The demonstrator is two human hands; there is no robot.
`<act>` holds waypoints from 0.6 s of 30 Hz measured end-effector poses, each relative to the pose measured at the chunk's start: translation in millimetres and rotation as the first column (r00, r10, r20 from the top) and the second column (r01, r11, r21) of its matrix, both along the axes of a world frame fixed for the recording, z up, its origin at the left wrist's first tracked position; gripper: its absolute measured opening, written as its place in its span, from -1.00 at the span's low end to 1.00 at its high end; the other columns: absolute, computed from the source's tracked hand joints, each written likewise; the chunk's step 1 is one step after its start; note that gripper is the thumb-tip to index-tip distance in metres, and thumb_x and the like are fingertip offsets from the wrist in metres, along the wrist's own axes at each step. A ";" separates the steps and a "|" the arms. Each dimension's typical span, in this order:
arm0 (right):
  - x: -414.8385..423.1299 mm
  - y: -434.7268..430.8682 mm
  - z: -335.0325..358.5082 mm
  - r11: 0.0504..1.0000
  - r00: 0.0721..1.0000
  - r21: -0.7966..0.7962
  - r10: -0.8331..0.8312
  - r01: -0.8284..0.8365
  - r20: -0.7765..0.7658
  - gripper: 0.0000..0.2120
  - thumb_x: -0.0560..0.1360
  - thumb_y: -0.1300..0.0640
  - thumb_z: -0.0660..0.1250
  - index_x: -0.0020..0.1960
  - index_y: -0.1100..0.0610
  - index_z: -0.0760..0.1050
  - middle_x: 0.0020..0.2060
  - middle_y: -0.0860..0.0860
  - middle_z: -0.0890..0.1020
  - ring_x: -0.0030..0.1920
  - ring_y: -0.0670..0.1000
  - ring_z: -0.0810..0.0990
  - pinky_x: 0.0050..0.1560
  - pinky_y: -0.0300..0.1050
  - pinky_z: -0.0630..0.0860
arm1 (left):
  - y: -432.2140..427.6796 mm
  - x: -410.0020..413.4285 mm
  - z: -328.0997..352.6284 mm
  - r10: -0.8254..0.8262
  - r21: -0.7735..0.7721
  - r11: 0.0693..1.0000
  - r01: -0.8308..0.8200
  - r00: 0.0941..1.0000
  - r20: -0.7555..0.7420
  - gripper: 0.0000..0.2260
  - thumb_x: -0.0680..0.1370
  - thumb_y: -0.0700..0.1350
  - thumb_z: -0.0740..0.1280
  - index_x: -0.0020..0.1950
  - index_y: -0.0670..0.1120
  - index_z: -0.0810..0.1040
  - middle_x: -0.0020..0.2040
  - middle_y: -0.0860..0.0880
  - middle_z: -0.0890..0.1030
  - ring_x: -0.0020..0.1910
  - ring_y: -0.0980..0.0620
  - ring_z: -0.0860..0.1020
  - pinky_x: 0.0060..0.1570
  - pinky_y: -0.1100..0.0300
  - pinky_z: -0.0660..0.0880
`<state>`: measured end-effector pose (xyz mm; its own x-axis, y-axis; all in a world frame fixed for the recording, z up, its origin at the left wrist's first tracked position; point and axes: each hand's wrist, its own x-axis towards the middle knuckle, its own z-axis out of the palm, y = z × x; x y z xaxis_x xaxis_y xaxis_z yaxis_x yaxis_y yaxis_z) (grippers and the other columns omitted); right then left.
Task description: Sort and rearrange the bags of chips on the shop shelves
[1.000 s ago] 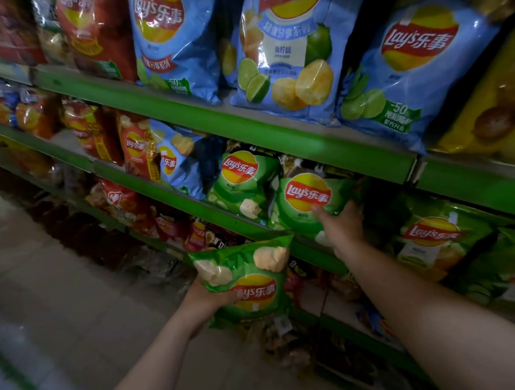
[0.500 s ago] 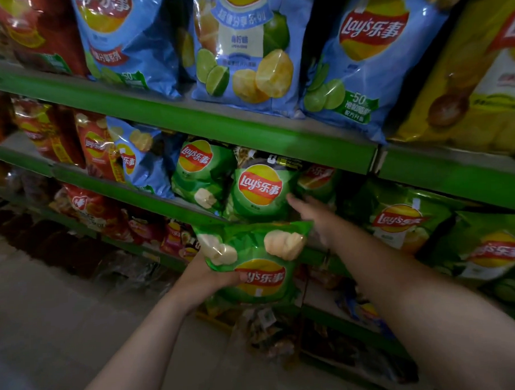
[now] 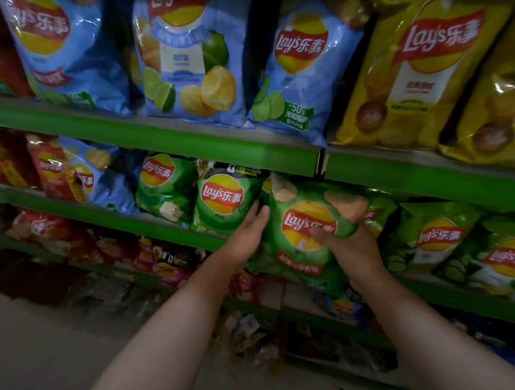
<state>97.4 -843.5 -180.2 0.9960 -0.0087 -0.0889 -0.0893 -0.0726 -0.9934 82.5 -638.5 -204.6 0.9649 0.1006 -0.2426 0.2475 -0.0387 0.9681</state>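
At the middle green shelf [image 3: 105,216], a green Lay's chip bag [image 3: 307,222] is being held among other green bags [image 3: 221,202]. Its lower part is being gripped by the right hand [image 3: 351,250]; its left edge is being touched by the left hand [image 3: 249,233] with straight fingers. It is probably light, puffy and slippery, so the sealed edges are being advised for holding, not the crushable middle.

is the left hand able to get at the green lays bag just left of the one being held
Probably yes: the left hand is at the right edge of that green bag, fingers straight, with nothing in front. The held bag, gripped by the right hand, only crowds its right side.
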 end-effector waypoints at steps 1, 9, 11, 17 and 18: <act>5.0 2.2 0.5 1.000 1.000 -0.020 -0.024 0.024 0.000 -0.54 0.23 0.05 0.62 0.04 -0.12 0.51 -0.08 -0.18 0.67 -0.04 -0.14 0.65 -0.06 -0.17 0.56 | 3.8 3.3 -2.0 0.043 0.015 0.999 -0.043 0.999 -0.015 -0.35 0.51 0.40 0.08 0.55 0.22 0.06 0.54 0.06 0.23 0.46 -0.02 0.26 0.28 0.09 0.24; 40.4 48.3 3.8 0.991 0.993 -0.068 -0.107 0.111 0.057 -0.41 0.25 0.05 0.62 0.22 0.08 0.49 0.06 -0.02 0.65 0.08 0.03 0.63 0.12 0.01 0.54 | 34.0 7.4 -12.6 0.156 0.137 0.978 -0.157 0.988 0.022 -0.42 0.60 0.25 0.13 0.57 0.16 0.03 0.57 0.03 0.16 0.52 -0.10 0.17 0.46 -0.09 0.16; 49.0 55.3 3.0 0.992 0.992 -0.055 -0.108 0.111 0.061 -0.44 0.27 0.07 0.61 0.20 0.07 0.47 0.06 -0.04 0.64 0.11 0.04 0.61 0.12 -0.02 0.51 | 41.4 9.5 -13.0 0.127 0.150 0.979 -0.137 0.989 0.075 -0.42 0.62 0.13 0.19 0.58 0.11 0.02 0.58 0.05 0.15 0.53 -0.03 0.15 0.47 0.01 0.14; 64.4 57.3 -6.7 0.994 0.994 -0.031 -0.106 0.106 0.003 -0.42 0.32 0.09 0.58 0.26 0.03 0.42 0.08 -0.05 0.60 0.17 0.07 0.56 0.19 0.02 0.48 | 58.9 23.7 -24.7 -0.002 0.476 0.879 -0.016 0.999 0.038 -0.44 0.62 -0.06 0.24 0.58 0.03 0.10 0.49 -0.07 0.33 0.39 -0.08 0.36 0.24 0.19 0.32; 65.0 56.2 -8.3 0.994 0.995 -0.045 -0.094 0.095 0.013 -0.43 0.32 0.09 0.58 0.24 0.02 0.42 0.06 -0.07 0.59 0.15 0.05 0.56 0.15 -0.03 0.47 | 60.8 26.1 -26.7 -0.011 0.553 0.833 -0.005 1.000 0.025 -0.47 0.62 -0.06 0.23 0.57 0.00 0.15 0.47 -0.10 0.37 0.34 -0.11 0.41 0.18 0.20 0.36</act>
